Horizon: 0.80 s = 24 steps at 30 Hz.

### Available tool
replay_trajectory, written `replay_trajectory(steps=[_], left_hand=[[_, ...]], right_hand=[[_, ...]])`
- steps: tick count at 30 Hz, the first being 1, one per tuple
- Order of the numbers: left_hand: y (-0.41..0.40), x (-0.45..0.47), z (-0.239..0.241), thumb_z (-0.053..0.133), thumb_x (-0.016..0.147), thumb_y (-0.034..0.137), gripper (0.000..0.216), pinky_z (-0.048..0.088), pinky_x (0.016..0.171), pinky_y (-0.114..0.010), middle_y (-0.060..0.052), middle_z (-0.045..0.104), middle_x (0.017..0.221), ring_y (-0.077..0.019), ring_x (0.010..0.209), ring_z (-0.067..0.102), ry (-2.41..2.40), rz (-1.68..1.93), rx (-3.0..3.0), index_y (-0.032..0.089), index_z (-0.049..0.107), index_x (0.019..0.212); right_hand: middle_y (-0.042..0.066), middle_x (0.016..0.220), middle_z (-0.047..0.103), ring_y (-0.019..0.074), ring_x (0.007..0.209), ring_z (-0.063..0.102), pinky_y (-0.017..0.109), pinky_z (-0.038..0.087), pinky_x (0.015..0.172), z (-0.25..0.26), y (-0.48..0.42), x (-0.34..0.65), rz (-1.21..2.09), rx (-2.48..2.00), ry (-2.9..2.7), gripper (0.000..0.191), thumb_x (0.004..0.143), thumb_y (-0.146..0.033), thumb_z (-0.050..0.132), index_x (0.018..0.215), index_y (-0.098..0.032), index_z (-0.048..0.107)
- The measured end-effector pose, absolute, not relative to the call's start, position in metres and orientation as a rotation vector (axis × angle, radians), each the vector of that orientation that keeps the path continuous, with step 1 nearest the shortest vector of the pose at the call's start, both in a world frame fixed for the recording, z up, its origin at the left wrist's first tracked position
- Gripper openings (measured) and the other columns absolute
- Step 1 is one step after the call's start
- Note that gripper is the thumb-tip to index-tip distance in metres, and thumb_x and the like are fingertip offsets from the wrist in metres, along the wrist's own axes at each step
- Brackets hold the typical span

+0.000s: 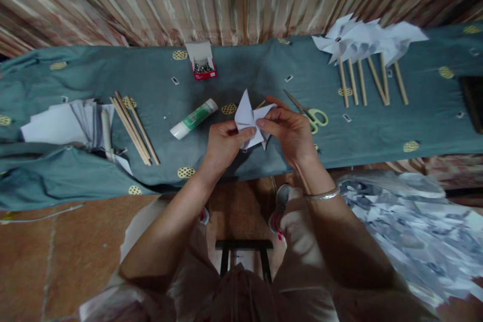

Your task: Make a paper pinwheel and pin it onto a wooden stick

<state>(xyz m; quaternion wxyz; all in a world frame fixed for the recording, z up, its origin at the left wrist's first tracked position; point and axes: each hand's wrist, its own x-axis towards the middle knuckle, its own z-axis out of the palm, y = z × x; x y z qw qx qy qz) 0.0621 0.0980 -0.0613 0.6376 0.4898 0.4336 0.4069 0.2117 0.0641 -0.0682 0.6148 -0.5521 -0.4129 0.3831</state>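
The left hand (225, 143) and right hand (290, 131) hold a white paper pinwheel (244, 113) between them, over the near middle of the table (256, 68). The left fingers pinch its lower left side, thumb on top; the right fingers grasp its right side, with the thumb near the centre. A bracelet (323, 195) circles the right wrist.

Scissors (306, 110) with pale green handles lie just beside the right hand. Near the left hand lies a green and white tube (194, 118), tilted up to the right, and beyond it stands an open red box (206, 75) of small metal pieces. Further left are loose sticks (133, 127), next to a fanned pile of paper (60, 123). At the far right, a row of pinwheels on sticks (362, 40) lies overlapping. Below the table's right side, many paper pieces (418, 226) are heaped.
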Motion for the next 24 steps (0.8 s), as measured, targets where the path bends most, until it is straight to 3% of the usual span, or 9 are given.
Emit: replay_trajectory(steps=[24], left_hand=[[0.0971, 0.0631, -0.0599, 0.084, 0.062, 0.027, 0.016, 0.049, 0.062, -0.024, 0.0, 0.075, 0.072, -0.0122, 0.064, 0.062, 0.95, 0.924, 1.03, 0.017, 0.079, 0.073]], right_hand=[[0.001, 0.091, 0.075, 0.0249, 0.138, 0.052, 0.045, 0.036, 0.117, -0.068, 0.064, 0.2109, 0.896, -1.273, -0.955, 0.013, 0.071, -0.025, 0.084, 0.066, -0.027, 0.073]])
